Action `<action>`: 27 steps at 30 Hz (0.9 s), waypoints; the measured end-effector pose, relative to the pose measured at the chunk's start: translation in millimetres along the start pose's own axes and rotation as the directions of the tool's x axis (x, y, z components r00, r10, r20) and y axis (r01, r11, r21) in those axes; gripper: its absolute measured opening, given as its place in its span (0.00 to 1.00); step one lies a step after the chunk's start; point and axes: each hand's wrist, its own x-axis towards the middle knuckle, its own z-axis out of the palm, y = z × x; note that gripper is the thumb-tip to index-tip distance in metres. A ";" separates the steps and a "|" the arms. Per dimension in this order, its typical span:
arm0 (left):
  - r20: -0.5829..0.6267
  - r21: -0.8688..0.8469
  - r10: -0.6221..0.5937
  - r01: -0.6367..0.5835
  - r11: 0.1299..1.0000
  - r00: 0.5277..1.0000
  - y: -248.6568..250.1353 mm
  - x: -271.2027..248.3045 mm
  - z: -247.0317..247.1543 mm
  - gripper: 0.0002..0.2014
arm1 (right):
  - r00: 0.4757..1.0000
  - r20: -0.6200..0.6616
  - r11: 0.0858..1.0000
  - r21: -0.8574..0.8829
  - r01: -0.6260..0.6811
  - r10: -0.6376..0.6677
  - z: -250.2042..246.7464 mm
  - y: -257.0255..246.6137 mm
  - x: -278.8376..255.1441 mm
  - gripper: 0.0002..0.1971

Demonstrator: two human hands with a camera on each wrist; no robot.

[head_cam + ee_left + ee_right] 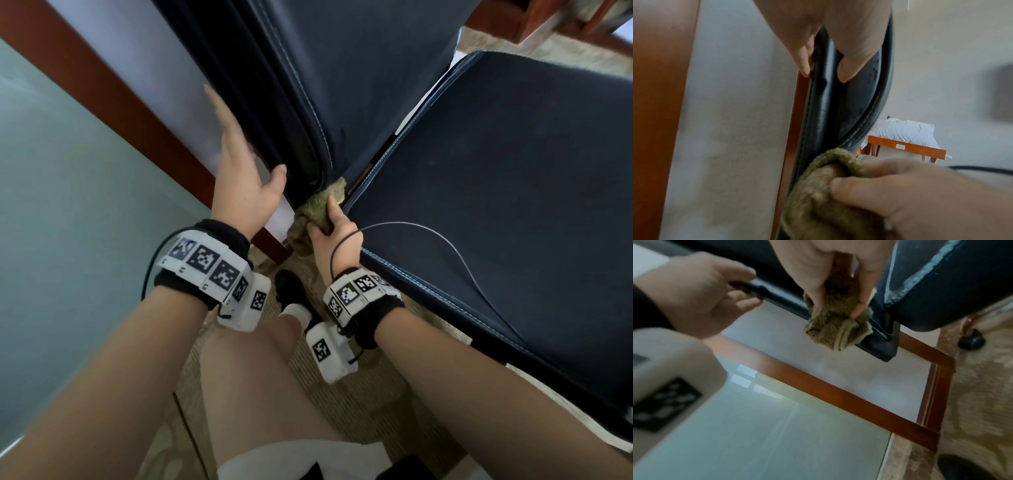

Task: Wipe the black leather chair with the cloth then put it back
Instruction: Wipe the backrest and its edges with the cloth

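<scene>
The black leather chair shows its backrest (342,85) and its seat (496,205) in the head view. My right hand (329,219) grips a bunched olive-brown cloth (318,209) and presses it on the backrest's lower corner, beside the gap to the seat. In the right wrist view the cloth (836,327) lies on the backrest's dark edge (875,347). My left hand (246,144) holds the backrest's side edge higher up, fingers behind it and thumb in front. In the left wrist view the backrest's edge (824,105) passes between those fingers (803,61) and my thumb.
A wood-framed panel (113,102) with frosted glass (68,205) stands close behind the backrest. Patterned carpet (342,394) lies below, with my leg and black shoe (291,284) near the chair. A chair caster (970,340) sits under the seat. A thin cable (445,240) crosses the seat.
</scene>
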 end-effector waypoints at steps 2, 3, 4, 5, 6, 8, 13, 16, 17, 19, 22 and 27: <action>-0.016 -0.020 -0.018 0.017 1.000 1.000 0.7 -1.2 2.8 0.50 | 0.997 0.065 0.993 -0.117 0.036 -0.029 6.9 -2.7 5.8 0.32; -0.028 -0.033 -0.032 0.032 0.999 0.999 1.2 -2.3 4.5 0.50 | 0.996 0.082 0.982 -0.185 0.041 -0.026 10.2 -2.8 7.7 0.33; -0.043 -0.040 -0.049 0.048 0.998 0.998 1.9 -3.4 6.2 0.50 | 0.996 0.088 0.969 -0.244 0.039 -0.018 13.0 -2.1 9.6 0.33; -0.057 -0.042 -0.063 0.060 0.997 0.996 2.5 -4.2 7.4 0.50 | 0.996 0.090 0.956 -0.293 0.031 -0.005 15.2 -1.5 11.4 0.33; -0.065 -0.042 -0.072 0.070 0.997 0.995 2.9 -4.2 8.2 0.50 | 0.995 0.098 0.942 -0.335 0.019 0.014 16.8 -0.9 13.4 0.33; -0.074 -0.032 -0.092 0.090 0.995 0.993 4.6 -2.8 8.9 0.50 | 0.992 0.115 0.917 -0.398 -0.010 0.060 18.0 -0.3 18.5 0.33; -0.083 -0.006 -0.091 0.091 0.996 0.992 9.8 -0.3 10.2 0.50 | 0.968 0.156 0.876 -0.471 -0.100 0.195 13.9 -5.0 29.3 0.32; -0.051 0.018 -0.063 0.064 0.998 0.997 6.4 0.4 7.5 0.51 | 0.957 0.151 0.900 -0.401 -0.170 0.248 17.9 -0.8 25.0 0.30; -0.032 0.053 -0.044 0.046 0.998 0.999 3.8 1.4 5.1 0.51 | 0.958 0.136 0.911 -0.365 -0.189 0.253 18.5 2.0 20.5 0.28; 0.024 0.125 -0.015 0.012 0.992 1.000 -1.2 3.0 -1.4 0.51 | 0.965 0.108 0.933 -0.301 -0.198 0.239 17.4 9.8 8.1 0.26; 0.083 0.196 -0.008 -0.009 0.981 0.997 -3.2 1.3 -8.4 0.51 | 0.980 0.102 0.963 -0.230 -0.143 0.170 8.8 20.5 -12.7 0.29; 0.101 0.263 0.038 -0.063 0.963 0.994 -3.9 -6.2 -8.8 0.50 | 0.997 0.049 0.992 -0.108 -0.059 0.065 1.5 21.5 -18.9 0.34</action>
